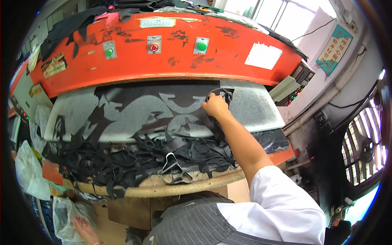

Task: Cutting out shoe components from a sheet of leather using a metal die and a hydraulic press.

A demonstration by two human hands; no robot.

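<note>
My right hand (pixel 216 107) reaches across to the far right part of the pale cutting pad (pixel 253 106). Its fingers are closed on the edge of a dark, thin-walled cutting die (pixel 229 94), partly hidden by the hand. Under and left of it lies a black sheet (pixel 163 89) with curved pieces cut out, the pale pad showing through. Low at the left, my left hand (pixel 86 231) hangs with its fingers apart, beside a clear plastic bag (pixel 67 216), holding nothing I can see.
Black scraps (pixel 122 161) heap along the pad's near side. A metal outline die (pixel 175 167) rests at the front edge. Behind the pad stands an orange press beam (pixel 179 53) with a red button (pixel 154 47) and green buttons. Control boxes (pixel 295 83) flank it.
</note>
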